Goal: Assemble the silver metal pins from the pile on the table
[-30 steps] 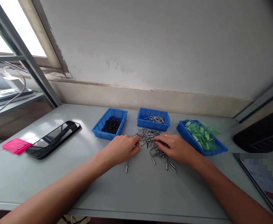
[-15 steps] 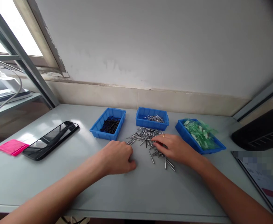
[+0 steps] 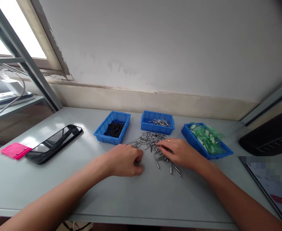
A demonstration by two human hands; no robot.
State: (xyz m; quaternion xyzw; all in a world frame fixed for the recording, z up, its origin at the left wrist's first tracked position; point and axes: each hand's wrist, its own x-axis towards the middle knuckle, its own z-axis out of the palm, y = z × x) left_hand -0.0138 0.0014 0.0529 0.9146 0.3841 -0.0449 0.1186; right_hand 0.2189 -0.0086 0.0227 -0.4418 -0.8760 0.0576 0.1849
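Note:
A loose pile of thin silver metal pins (image 3: 151, 138) lies on the grey table, in front of the middle blue bin (image 3: 157, 128). My left hand (image 3: 126, 160) is at the pile's left side, its fingers curled with the thumb below; whatever is between them is hidden. Over the right part of the pile rests my right hand (image 3: 175, 151), a ring on one finger, its bent fingertips among the pins; whether they pinch one is not visible. More silver pins lie in the middle bin. The left blue bin (image 3: 102, 138) contains dark screw-like pieces.
At right, a blue bin (image 3: 186, 134) holds green plastic packets (image 3: 207, 138). Beyond it are a black cylindrical object (image 3: 268, 136) and a tablet-like device (image 3: 268, 183). A black glossy device (image 3: 54, 144) and a pink item (image 3: 15, 150) lie at left. A wall stands behind the table.
My left hand has shifted slightly to the right, and its fingers and thumb have changed their bend. My right hand looks nearly unmoved.

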